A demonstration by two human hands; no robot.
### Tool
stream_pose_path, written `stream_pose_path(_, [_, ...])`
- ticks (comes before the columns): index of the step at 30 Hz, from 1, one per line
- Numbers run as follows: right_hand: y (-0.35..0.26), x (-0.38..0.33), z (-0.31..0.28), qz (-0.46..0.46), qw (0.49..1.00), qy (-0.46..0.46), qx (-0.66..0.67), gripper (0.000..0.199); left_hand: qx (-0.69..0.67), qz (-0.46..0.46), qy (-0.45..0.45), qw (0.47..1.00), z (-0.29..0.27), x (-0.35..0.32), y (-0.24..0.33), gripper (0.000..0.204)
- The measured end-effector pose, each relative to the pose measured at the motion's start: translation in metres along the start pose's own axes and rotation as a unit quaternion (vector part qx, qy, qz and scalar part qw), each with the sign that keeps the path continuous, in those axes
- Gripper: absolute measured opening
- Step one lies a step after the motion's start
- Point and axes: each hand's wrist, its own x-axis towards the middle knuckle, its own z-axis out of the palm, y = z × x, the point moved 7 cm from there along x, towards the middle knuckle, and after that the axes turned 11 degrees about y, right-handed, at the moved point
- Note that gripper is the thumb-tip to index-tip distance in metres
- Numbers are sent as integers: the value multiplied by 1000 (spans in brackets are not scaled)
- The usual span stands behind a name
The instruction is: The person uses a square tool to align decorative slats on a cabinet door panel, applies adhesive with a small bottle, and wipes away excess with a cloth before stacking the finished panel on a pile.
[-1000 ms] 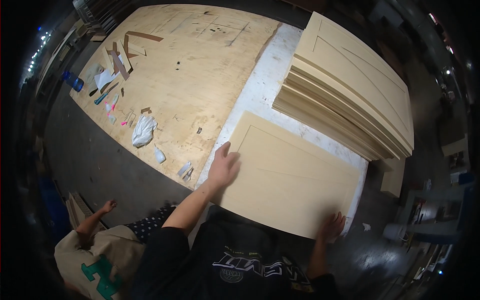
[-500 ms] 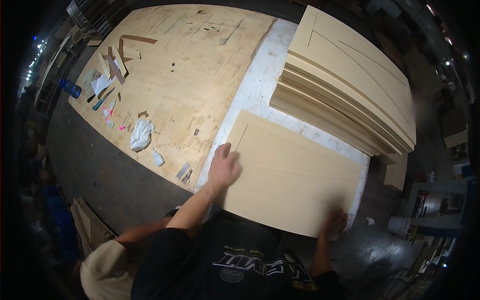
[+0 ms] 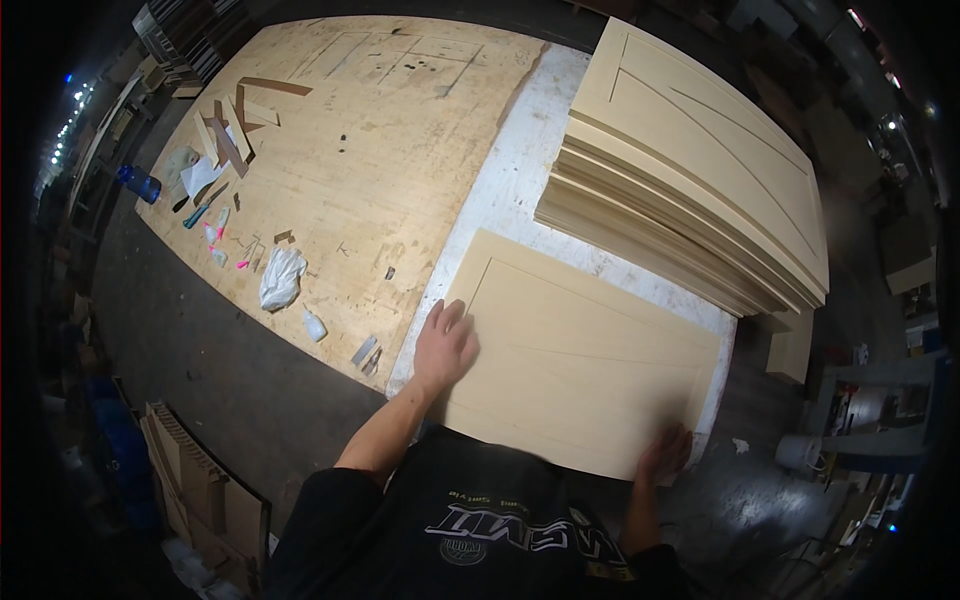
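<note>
A pale beige routed panel [image 3: 580, 350] lies flat on a white table top [image 3: 505, 195] right in front of me. My left hand [image 3: 443, 345] rests flat on the panel's left edge, fingers spread. At the panel's near right corner, my right hand [image 3: 664, 454] presses on the edge with its fingers over the board. Just behind the panel stands a tall stack of similar beige panels [image 3: 690, 165].
A large plywood sheet [image 3: 340, 150] to the left carries wood strips [image 3: 228, 135], a crumpled white bag [image 3: 280, 278], small markers and scraps. A blue bottle [image 3: 138, 183] stands beyond its left edge. Cardboard [image 3: 195, 470] leans at lower left; a white bucket [image 3: 800, 452] sits at right.
Another person seen at lower left one second ago has left the view. My hands stay on the panel, which has barely shifted.
</note>
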Motion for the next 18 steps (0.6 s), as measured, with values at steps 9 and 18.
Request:
stream_pose_path(9, [-7, -5, -5, -70, 996, 49, 10, 52, 5, 18, 5, 1000, 0, 1, 2, 33])
stream_pose_path(18, [7, -7, -2, 38, 997, 23, 69, 55, 24, 26, -7, 999, 3, 1, 2, 33])
